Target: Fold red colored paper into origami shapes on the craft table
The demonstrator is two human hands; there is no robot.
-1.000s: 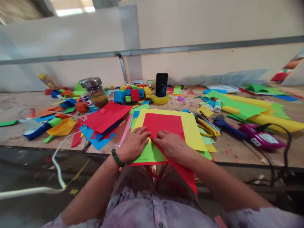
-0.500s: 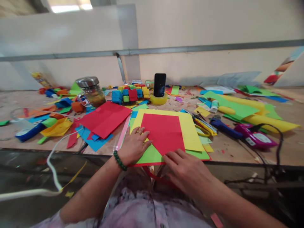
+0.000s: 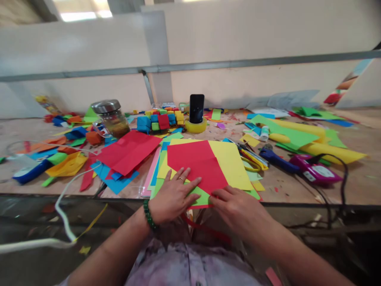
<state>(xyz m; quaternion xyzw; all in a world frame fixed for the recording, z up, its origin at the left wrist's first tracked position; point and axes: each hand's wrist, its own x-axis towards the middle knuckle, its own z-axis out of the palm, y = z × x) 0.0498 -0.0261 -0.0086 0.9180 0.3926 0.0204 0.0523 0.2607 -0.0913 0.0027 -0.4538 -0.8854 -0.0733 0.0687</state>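
A red paper sheet (image 3: pixel 195 161) with a crease across it lies tilted on a stack of coloured paper. Under it are a yellow sheet (image 3: pixel 235 165) and a green sheet (image 3: pixel 201 197). My left hand (image 3: pixel 175 194) rests flat with spread fingers, their tips on the red sheet's left lower side; a ring and a green bead bracelet (image 3: pixel 149 214) show on it. My right hand (image 3: pixel 238 204) has its fingers bent together over the red sheet's lower right corner, at the table's front edge. Its thumb is mostly hidden.
Left of the stack lie another red sheet (image 3: pixel 131 153) and blue scraps. Behind stand a lidded glass jar (image 3: pixel 111 121), paper cubes (image 3: pixel 162 121) and a phone (image 3: pixel 197 108) on a tape roll (image 3: pixel 195 126). Yellow-handled scissors (image 3: pixel 253 159) and a blue-handled glue gun (image 3: pixel 278 159) lie to the right.
The red sheet has turned anticlockwise on the stack, its upper part swinging left. My left hand has slid slightly down and right, while my right hand stays at the sheet's lower right corner.
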